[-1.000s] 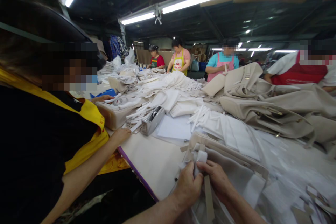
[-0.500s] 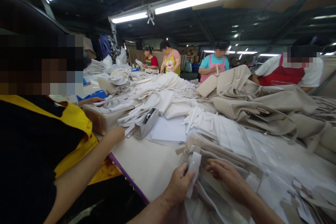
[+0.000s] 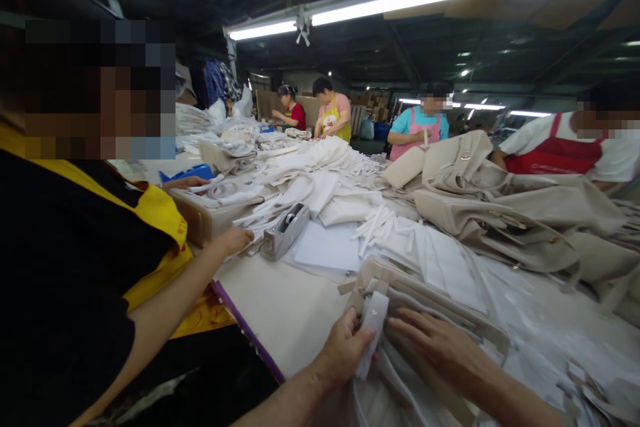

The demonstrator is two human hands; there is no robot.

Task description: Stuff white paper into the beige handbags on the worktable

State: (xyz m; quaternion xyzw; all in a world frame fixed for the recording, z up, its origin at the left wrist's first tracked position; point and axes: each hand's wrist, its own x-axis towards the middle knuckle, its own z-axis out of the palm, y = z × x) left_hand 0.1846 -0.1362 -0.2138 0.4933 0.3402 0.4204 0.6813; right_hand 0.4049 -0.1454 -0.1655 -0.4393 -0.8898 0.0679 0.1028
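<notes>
A beige bag [image 3: 440,297] lies in front of me on the table, its zipped top edge toward the far side. My left hand [image 3: 345,347] is closed, thumb on top, around a white wrapped strap [image 3: 374,320] at the bag's left end. Beside it, my right hand [image 3: 425,337] is open, fingers stretched out, with the fingertips close to the strap and over the bag. Whether those fingertips press on the bag, I cannot tell. Pale lining or wrapping hangs below both hands.
A grey tape dispenser [image 3: 285,233] stands beyond the bag, next to white sheets [image 3: 327,247]. Beige bags [image 3: 495,213] are heaped at the right. At the left, a co-worker in a yellow apron [image 3: 160,213] reaches over the table [image 3: 280,300]. Several other people stand farther back.
The view has shifted slightly left. My right hand's fingers have straightened and moved closer to the strap. My left hand keeps its hold. The co-worker's near hand has moved toward the white strips.
</notes>
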